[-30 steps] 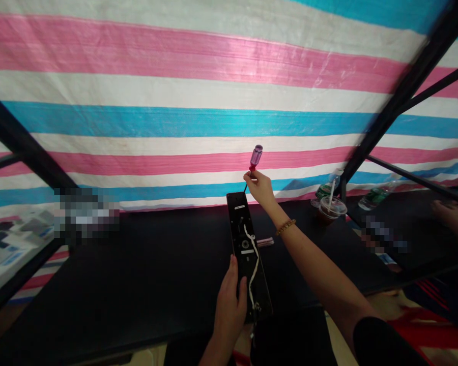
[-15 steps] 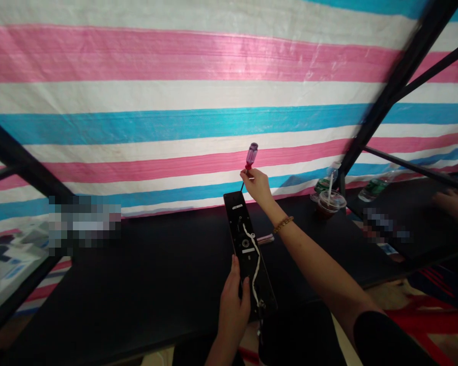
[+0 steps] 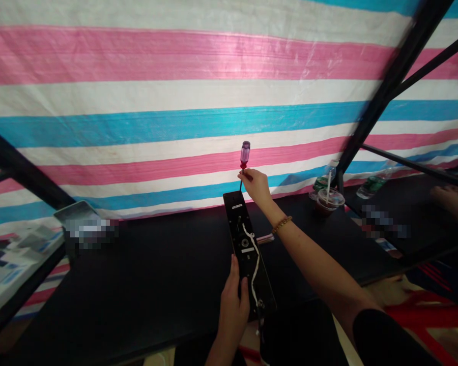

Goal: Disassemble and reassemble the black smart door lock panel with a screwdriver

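A striped pink, white and blue sheet (image 3: 156,56) fills the upper frame. Below it, a black table (image 3: 137,284) crosses the lower half. The long black panel (image 3: 248,262) lies at lower centre, one end toward the sheet, the other toward the wearer.

The person's two hands are apart. The left hand (image 3: 232,305), at bottom centre, rests along the panel's left edge, fingers straight and thumb spread. The right hand (image 3: 257,185), just right of centre, pinches the screwdriver's shaft below its handle.

At the right edge, another person's hand (image 3: 450,201) lies near the table. At centre right, a green-labelled bottle (image 3: 322,184) stands behind a lidded cup (image 3: 329,200).

The purple-handled screwdriver (image 3: 245,150), at centre, has swung from a rightward lean to nearly upright, so its shaft now lines up better with the panel's far end; whether the tip sits in anything is too small to tell. A white cable (image 3: 258,259) trails down the panel.
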Available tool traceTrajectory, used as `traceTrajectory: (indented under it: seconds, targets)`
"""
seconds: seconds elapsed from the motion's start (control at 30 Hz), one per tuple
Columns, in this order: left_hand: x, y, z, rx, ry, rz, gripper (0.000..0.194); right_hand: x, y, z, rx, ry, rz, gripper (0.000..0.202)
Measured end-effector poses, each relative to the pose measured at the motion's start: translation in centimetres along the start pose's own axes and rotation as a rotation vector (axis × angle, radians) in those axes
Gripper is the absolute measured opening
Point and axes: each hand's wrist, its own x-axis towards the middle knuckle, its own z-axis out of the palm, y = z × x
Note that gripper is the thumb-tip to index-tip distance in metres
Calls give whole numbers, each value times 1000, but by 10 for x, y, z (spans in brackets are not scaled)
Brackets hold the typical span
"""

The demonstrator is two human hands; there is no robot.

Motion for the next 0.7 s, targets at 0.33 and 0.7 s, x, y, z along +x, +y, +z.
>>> traceTrajectory:
  seconds: [0.33, 0.7]
  targets:
    - [0, 1, 1, -2, -6, -13, 57, -2, 3, 5, 55, -64, -19, 15]
    - [0, 1, 1, -18, 4, -25, 58, -5, 1, 3, 93, -65, 15, 15]
